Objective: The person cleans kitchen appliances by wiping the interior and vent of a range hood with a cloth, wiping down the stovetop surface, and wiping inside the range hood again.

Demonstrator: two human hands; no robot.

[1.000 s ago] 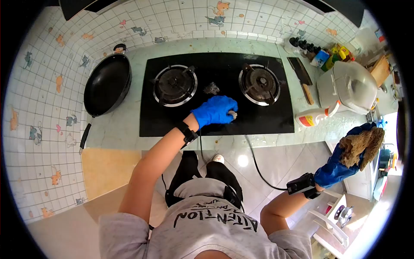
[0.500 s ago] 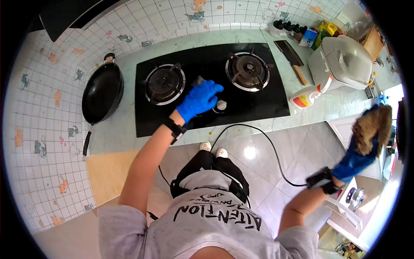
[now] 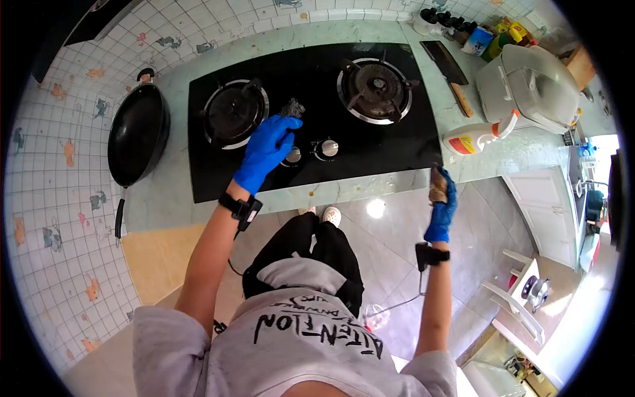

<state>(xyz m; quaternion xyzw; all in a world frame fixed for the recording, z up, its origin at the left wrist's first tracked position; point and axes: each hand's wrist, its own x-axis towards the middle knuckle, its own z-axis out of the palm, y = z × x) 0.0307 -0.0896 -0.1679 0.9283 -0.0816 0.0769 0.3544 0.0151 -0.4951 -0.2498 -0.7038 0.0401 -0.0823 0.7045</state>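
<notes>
My left hand, in a blue glove, is over the black gas cooktop, between the left burner and the knobs. Its fingers are partly bent, with a gap between thumb and fingers, and it seems to hold nothing. Just beyond the fingertips lies a grey steel wool scrubber; whether they touch is unclear. My right hand, also gloved in blue, grips a brown cloth by the cooktop's front right corner. The right burner has dark grates.
A black frying pan leans at the left wall. On the right counter are a cleaver, a white spray bottle and a lidded pale container. Bottles stand behind. A white cabinet is at right.
My right hand has come in from the far right to the cooktop's front corner, carrying the brown cloth. My left hand has shifted left, away from the knobs. The view has moved slightly.
</notes>
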